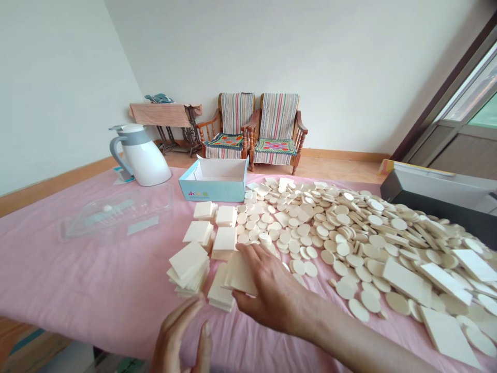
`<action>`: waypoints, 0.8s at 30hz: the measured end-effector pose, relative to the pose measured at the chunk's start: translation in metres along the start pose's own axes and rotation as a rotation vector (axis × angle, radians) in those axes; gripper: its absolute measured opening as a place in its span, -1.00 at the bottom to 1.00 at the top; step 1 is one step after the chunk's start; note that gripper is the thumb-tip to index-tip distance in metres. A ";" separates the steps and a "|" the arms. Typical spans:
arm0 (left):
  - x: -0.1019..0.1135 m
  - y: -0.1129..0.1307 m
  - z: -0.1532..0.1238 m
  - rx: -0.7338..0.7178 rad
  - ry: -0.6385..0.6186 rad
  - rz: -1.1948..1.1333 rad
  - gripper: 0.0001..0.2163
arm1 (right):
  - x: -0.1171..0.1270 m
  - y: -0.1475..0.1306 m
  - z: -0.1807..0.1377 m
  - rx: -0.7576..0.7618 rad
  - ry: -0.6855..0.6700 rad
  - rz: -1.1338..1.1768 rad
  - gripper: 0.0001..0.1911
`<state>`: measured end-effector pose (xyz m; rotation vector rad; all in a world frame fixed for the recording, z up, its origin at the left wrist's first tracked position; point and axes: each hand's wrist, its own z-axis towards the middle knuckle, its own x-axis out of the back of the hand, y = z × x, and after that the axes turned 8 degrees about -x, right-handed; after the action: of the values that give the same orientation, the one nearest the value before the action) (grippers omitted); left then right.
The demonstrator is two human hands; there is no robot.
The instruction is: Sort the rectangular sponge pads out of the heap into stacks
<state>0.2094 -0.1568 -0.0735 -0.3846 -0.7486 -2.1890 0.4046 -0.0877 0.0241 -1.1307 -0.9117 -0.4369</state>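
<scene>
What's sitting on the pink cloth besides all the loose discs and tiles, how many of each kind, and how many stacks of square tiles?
Stacks of square tiles: 7, counting the one under the right hand
White jug: 1
Open light blue box: 1
Clear plastic tray: 1
Dark grey box: 1
Total: 11

The right hand (267,290) grips square tiles (238,274) over a stack (220,296).
</scene>
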 end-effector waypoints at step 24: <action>-0.013 0.000 0.006 -0.006 -0.186 0.072 -0.45 | -0.010 0.003 -0.018 -0.028 -0.156 -0.339 -0.82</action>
<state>0.2177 -0.1453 -0.0753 -0.6152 -0.8162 -2.1078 0.4079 -0.1044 0.0122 -1.0480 -1.2454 -0.6457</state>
